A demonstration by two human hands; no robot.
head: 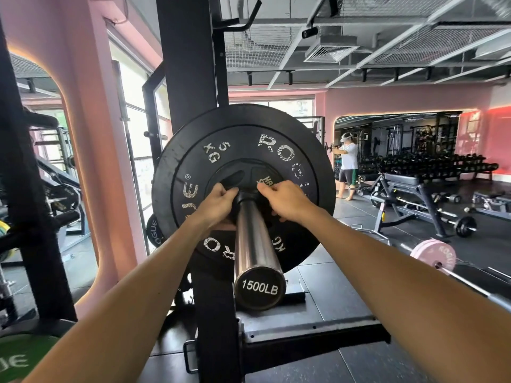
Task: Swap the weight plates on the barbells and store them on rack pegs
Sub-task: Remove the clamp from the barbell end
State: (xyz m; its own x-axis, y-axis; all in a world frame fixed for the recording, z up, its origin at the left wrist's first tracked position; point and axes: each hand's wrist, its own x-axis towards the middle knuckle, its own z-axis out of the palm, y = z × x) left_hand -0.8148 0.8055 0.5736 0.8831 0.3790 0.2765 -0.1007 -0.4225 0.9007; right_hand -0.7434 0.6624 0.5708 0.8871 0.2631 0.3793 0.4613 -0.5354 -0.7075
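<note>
On the bar's sleeve, which points straight at the camera with "1500LB" printed on its end cap, sit three black plates pushed up against each other. Outermost is a small plate with grip slots, in front of a 5 kg plate marked ROGUE, and behind that a wider big plate whose rim shows all round. Both hands are on the small plate, one each side of the sleeve. The left hand has its fingers curled over the plate's left part, fingertips at a slot. The right hand grips the right part with fingers bent over the plate's face. Both are closed on the small plate; how far it sits from the 5 kg plate cannot be told.

Behind the plates stands a black rack post. Another ROGUE plate shows low at the left, beside the post. Down at the bottom left corner lies a green plate. To the right, a second bar with a pink plate lies on the floor. Farther back are a bench, dumbbell racks and another person standing.
</note>
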